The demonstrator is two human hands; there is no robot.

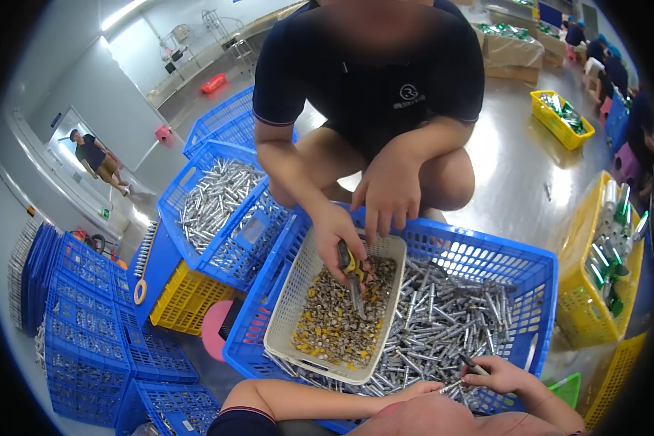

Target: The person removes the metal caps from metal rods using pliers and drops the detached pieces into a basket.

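My left hand (418, 391) is closed at the near edge of a large blue crate, its fingers pinching a slim silver metal tube (450, 387). Close by on the right, my right hand (507, 376) is closed around a dark-and-silver rod-shaped tool (474, 365), whose kind I cannot make out. Many similar metal tubes (432, 312) fill the blue crate (541, 291) beneath both hands. Inside that crate sits a cream basket (283, 320) of small metal and yellow pieces (338, 320). Over it, a co-worker's hand (334, 243) grips yellow-and-black pliers (352, 270).
The co-worker (370, 80) squats across the crate. Another blue crate (196, 247) of silver tubes stands at left on a yellow crate (189, 298), near stacked blue crates (87, 327). Yellow crates (588, 312) with green and silver parts stand at right. More people are farther back.
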